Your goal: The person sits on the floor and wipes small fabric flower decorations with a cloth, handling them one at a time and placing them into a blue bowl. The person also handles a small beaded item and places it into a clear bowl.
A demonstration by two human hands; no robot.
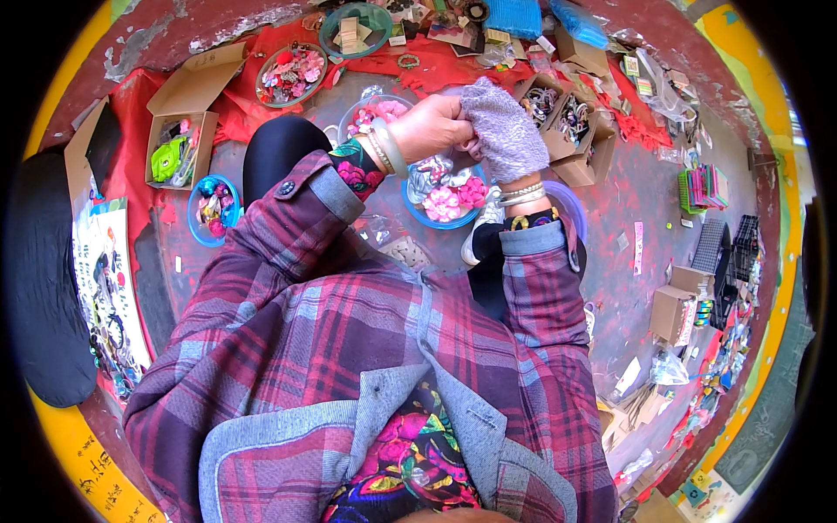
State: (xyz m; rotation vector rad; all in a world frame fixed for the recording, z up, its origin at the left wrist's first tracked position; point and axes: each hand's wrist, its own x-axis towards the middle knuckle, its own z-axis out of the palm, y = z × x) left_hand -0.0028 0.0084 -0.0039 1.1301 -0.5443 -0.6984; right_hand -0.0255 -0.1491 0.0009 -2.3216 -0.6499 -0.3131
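Observation:
A greyish-lilac fuzzy cloth piece (504,131), shaped like a mitten or sleeve, covers my right hand (521,184) down to the wrist. Its fingers are mostly hidden underneath. My left hand (427,132) is closed, its thumb and fingers pinching the fabric's upper left edge. Both hands are raised in front of me, above the bowls. Just below them is a blue bowl (433,222) with pink fabric flowers (443,204) and silvery pieces. Bracelets ring both wrists.
Another bowl of pink flowers (379,110) stands behind my left hand. Cardboard boxes (575,169) with dark cords are at the right. A small blue basket (195,228) and an open carton (207,150) stand at the left. Pink and green baskets (703,189) sit farther right.

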